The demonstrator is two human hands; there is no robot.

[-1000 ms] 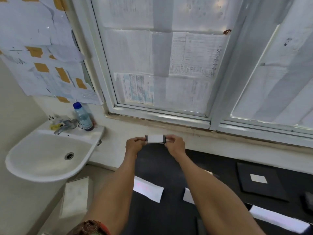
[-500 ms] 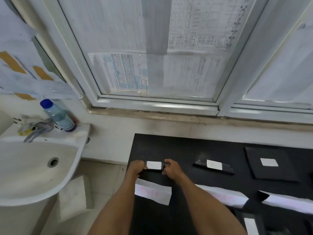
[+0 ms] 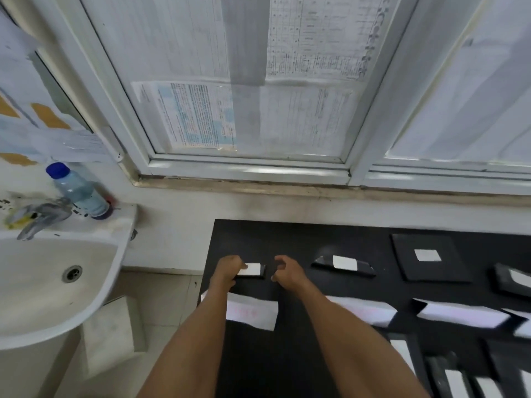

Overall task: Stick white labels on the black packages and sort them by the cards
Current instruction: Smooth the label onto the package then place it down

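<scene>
Head view: the person's left hand [image 3: 228,267] rests on the near-left part of the black table [image 3: 287,239], fingers curled, with the fingertips touching the left end of a small black package [image 3: 254,272] that lies flat on the table. The package carries a white label [image 3: 252,268] on its upper face. Whether the left hand is clamped on the package or only pressing on it cannot be told. The right hand [image 3: 287,271] is just to the right of the package, apart from it, fingers loosely curled and separated, holding nothing. Directly below both hands, toward the person, lies a white card [image 3: 253,311] with faint red writing, partly covered by the left forearm. To the right of the right hand lies a second labelled package [image 3: 343,264], and further right a larger flat black package [image 3: 431,257] with a square label. A second card [image 3: 365,311] and a third card [image 3: 459,314] lie below those. To the left of the left hand, off the table, is a white sink [image 3: 94,282] with a blue-capped bottle [image 3: 77,191] on its rim.
</scene>
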